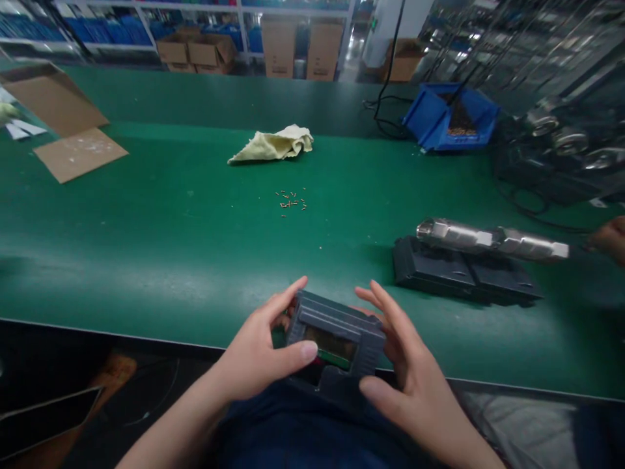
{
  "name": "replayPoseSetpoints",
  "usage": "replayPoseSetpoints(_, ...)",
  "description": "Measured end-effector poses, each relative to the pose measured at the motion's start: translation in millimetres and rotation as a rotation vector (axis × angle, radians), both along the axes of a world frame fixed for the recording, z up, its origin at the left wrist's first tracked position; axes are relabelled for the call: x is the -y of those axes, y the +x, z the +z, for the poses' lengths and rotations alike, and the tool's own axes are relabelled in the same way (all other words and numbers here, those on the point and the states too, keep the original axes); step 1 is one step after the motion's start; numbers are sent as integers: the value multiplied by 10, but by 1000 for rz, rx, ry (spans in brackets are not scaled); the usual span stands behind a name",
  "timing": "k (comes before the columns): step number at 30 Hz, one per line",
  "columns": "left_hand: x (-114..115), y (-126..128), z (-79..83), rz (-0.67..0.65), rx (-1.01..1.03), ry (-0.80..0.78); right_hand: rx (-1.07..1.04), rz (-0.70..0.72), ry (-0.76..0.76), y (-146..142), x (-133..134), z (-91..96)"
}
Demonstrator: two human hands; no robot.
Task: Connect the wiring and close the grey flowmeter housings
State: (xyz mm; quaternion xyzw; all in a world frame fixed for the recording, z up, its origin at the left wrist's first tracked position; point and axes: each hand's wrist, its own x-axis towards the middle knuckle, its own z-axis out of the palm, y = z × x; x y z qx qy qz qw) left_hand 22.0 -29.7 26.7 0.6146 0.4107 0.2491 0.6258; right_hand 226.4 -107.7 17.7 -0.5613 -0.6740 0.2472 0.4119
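Observation:
A dark grey plastic housing with a rectangular window is held tilted at the table's front edge, close to my body. Through the window a green strip, perhaps a circuit board, shows. My left hand grips the housing's left side, its thumb lying over the window and its fingers partly hidden behind. Around the right side is my right hand, thumb at the lower right corner and fingers loosely along the far right edge. Farther back on the green table lie several small copper-coloured screws.
Right of my hands, metal cylindrical parts rest on dark grey housings. A crumpled pale cloth, a blue bin of small parts and cardboard lie farther back. Another person's hand shows at the right edge.

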Motion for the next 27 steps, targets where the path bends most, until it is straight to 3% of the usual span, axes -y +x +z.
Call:
replayPoseSetpoints(2, 67, -7, -25, 19, -18, 30, 22, -36, 39, -39, -37, 21)
replayPoseSetpoints(5, 122, 10, -37, 35, -79, 86, 82, -62, 308, -145, -143, 127)
replayPoseSetpoints(7, 139, 25, -41, 52, -105, 96, 18, -28, 404, -213, -216, 222)
replayPoseSetpoints(12, 174, 26, -49, 75, -127, 90, -226, 31, 239, -164, -318, 355)
replayPoseSetpoints(14, 182, 19, -51, 83, -122, 82, -193, -79, 218, -15, -351, 323)
replayPoseSetpoints(18, 168, 19, -62, 109, -92, 66, -54, -538, 279, 336, -401, 179)
replayPoseSetpoints(20, 151, 18, -75, 116, -60, 49, -153, -437, 155, 400, -382, 124)
replayPoseSetpoints(24, 119, -29, -131, 87, 17, 100, -346, 150, -314, 236, -278, 96)
replayPoseSetpoints(27, 70, -82, -197, 27, -21, 392, -204, 182, -324, 87, -241, 94)
